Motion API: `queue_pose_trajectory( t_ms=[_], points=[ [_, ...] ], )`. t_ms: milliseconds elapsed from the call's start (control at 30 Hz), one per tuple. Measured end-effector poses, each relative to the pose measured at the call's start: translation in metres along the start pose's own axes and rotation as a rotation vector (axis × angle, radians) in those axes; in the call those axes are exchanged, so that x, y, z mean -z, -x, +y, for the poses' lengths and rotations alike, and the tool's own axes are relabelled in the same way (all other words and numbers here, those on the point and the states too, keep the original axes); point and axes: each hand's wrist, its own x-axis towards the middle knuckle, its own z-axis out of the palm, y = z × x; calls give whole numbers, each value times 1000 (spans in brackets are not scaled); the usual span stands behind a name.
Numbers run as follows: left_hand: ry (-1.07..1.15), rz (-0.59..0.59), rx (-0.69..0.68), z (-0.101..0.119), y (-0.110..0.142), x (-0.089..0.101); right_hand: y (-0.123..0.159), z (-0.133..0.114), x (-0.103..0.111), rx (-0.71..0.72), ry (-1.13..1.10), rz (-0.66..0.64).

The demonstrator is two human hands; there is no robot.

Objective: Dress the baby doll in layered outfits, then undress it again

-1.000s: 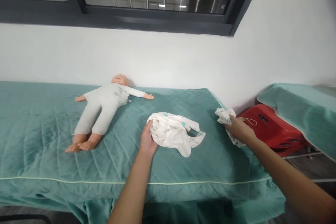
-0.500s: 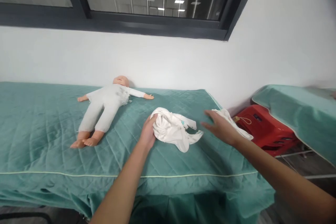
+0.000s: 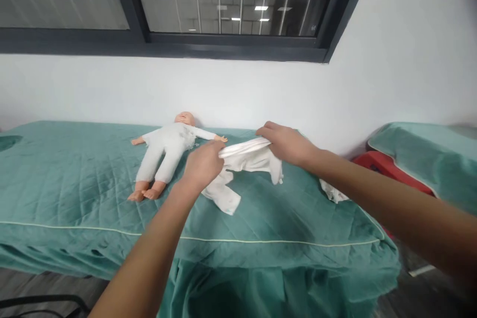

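Note:
A white baby garment [image 3: 248,156] is stretched between my two hands above the green quilted bed cover [image 3: 261,218]. My left hand [image 3: 204,161] grips its left end, fingers closed on the cloth. At the other end my right hand [image 3: 285,143] pinches the upper edge. Loose parts of the garment, which look like sleeves or legs, hang down, one toward the bed at the left. Left of my hands a baby doll [image 3: 164,146] in white lies on its back, arms spread, head toward the wall. My left hand is close to the doll's outstretched arm.
Another white cloth [image 3: 331,191] lies near the bed's right end, partly behind my right forearm. Beyond that end are a red plastic stool [image 3: 395,171] and a second green-covered surface [image 3: 447,154]. A dark-framed window [image 3: 231,47] is in the wall behind. Black cables or tubing [image 3: 40,302] show at the lower left.
My right hand has moved left and taken hold of the garment. The bunched garment is now lifted and pulled out between both hands. The view has shifted slightly.

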Motion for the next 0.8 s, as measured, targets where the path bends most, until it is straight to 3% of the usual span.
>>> queue_pose_trajectory(
  t_ms=[133, 267, 467, 633, 733, 800],
  points=[
    [-269, 93, 106, -13, 4, 24, 12, 5, 25, -41, 23, -39],
    [-228, 137, 229, -29, 5, 42, 24, 10, 32, -148, -61, -4],
    [-37, -29, 313, -44, 6, 46, 37, 12, 17, -214, -80, 18],
    [383, -223, 218, -52, 13, 34, 39, 32, 9, -312, -63, 39],
    [761, -315, 246, -40, 16, 17, 21, 50, 30, -391, -33, 152],
    [1050, -336, 322, -18, 14, -5, -3, 54, 55, -407, 27, 284]
  ],
)
